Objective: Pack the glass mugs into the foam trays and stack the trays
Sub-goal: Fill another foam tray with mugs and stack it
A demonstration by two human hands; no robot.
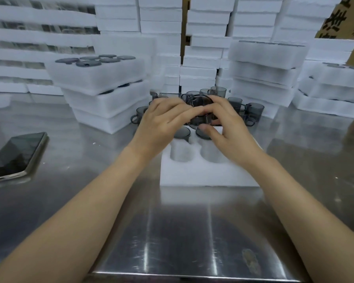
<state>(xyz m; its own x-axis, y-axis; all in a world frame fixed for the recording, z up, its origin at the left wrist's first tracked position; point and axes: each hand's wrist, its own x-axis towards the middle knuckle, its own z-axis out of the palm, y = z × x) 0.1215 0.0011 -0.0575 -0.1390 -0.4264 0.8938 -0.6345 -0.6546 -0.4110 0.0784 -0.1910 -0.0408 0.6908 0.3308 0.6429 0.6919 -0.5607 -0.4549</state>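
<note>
Mugs (253, 113) wait loose behind a tray (208, 170) holding two, with two near pockets empty; both hands, left (161, 123) and right (229, 127), grip one mug (200, 111) above it, while filled trays (102, 78) already sit stacked on the surface (182, 231)

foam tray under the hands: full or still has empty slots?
Partly filled. The foam tray shows two empty near slots, with two mugs seated behind them. Slots beneath the hands: cannot tell.

Unreadable characters on cardboard box (342, 19)
</note>
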